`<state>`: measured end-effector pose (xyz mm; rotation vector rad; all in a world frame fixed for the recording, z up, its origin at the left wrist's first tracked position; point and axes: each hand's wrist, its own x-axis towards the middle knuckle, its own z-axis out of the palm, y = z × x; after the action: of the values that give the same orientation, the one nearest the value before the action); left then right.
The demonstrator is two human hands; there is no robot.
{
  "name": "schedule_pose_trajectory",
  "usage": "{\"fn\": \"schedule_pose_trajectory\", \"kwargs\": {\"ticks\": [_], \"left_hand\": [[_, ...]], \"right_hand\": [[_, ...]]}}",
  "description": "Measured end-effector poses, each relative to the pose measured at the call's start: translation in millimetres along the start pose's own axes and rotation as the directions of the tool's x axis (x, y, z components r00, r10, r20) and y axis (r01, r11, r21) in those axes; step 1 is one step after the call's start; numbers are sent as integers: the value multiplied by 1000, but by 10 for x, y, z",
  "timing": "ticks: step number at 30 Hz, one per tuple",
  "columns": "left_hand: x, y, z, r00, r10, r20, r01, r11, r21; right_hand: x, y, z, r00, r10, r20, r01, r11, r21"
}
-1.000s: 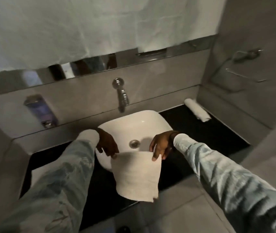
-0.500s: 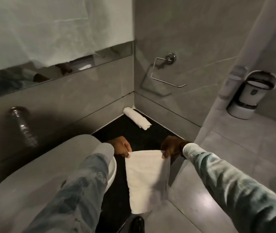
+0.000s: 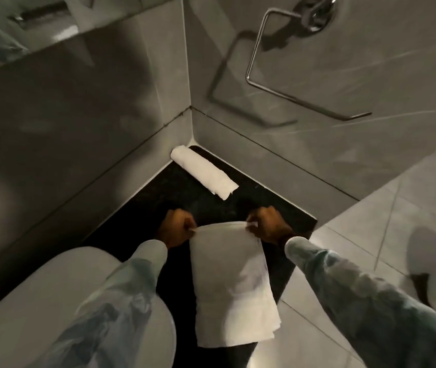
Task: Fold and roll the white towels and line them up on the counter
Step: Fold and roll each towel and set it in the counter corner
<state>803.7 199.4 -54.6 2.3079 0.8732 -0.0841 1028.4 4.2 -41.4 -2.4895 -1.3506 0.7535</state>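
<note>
A folded white towel (image 3: pixel 234 285) stretches toward me over the black counter (image 3: pixel 174 197), its near end hanging past the counter's front edge. My left hand (image 3: pixel 175 229) pinches its far left corner and my right hand (image 3: pixel 267 225) pinches its far right corner. A rolled white towel (image 3: pixel 203 171) lies further back on the counter, in the corner where the two grey walls meet.
The white basin (image 3: pixel 52 301) sits at the lower left, under my left sleeve. A chrome towel ring (image 3: pixel 291 62) hangs on the right wall. Grey floor tiles (image 3: pixel 371 235) lie to the right of the counter.
The view has swung right, from the basin and tap to the counter's corner. Both hands have carried the towel right and lowered it over the black counter.
</note>
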Motion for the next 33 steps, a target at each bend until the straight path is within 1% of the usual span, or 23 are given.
{"fn": "schedule_pose_trajectory", "kwargs": {"ticks": [1,2,3,4,6,7,9,10,12,13,14,15,17,19,21,24,26,29,30,31,32,33], "left_hand": [[120,-59,1,998,58,-13,-58,998,14],[224,-83,-8,994,110,-11,-109,994,30],[253,-46,-50,987,160,-8,-160,986,57],[281,-8,-89,975,221,20,-222,971,93],[354,-70,-78,932,354,74,-361,908,211],[337,-86,-57,905,404,133,-425,867,262],[283,-95,-21,854,469,225,-519,801,299],[269,-47,-59,849,460,260,-524,795,305],[239,-48,-70,825,492,278,-560,780,281],[231,-56,-68,823,488,290,-557,792,249],[232,-70,-77,846,445,295,-511,834,206],[235,-61,-98,879,385,281,-440,882,167],[284,-64,-116,917,327,229,-360,925,123],[306,-55,-126,942,266,205,-290,952,100],[292,5,-140,961,200,191,-223,969,105],[287,39,-59,973,113,201,-118,993,12],[279,38,16,965,136,225,-143,990,13],[239,53,41,958,211,196,-235,966,108],[227,71,42,950,244,195,-271,955,123],[206,89,42,939,285,193,-314,939,139],[178,113,37,925,332,187,-363,917,167],[164,121,35,909,376,177,-406,895,186]], "right_hand": [[104,29,30,1000,-7,-15,7,1000,-12],[162,50,52,999,-35,-30,33,997,-62],[168,70,60,994,-96,-49,89,988,-128],[183,119,90,979,-188,-75,166,959,-228],[212,245,188,912,-390,-127,321,871,-373],[202,309,252,874,-462,-152,376,839,-394],[119,366,326,810,-547,-213,430,800,-419],[82,381,315,805,-555,-212,430,790,-436],[-6,347,301,851,-509,-131,418,807,-417],[-24,316,288,869,-485,-97,409,815,-411],[-24,281,282,896,-439,-70,384,843,-377],[-2,237,242,929,-366,-58,331,890,-314],[139,156,171,987,-159,-13,155,978,-141],[295,126,130,1000,-5,21,5,1000,-12],[379,173,124,997,55,46,-57,997,59],[374,195,120,996,22,84,-30,995,94],[352,231,155,992,-61,111,51,995,86],[286,230,250,984,-120,130,118,993,22],[249,225,270,981,-149,122,151,988,-9],[214,216,292,973,-202,110,211,974,-77],[189,211,323,954,-289,75,298,937,-185],[158,218,364,923,-381,42,375,873,-311]]}}
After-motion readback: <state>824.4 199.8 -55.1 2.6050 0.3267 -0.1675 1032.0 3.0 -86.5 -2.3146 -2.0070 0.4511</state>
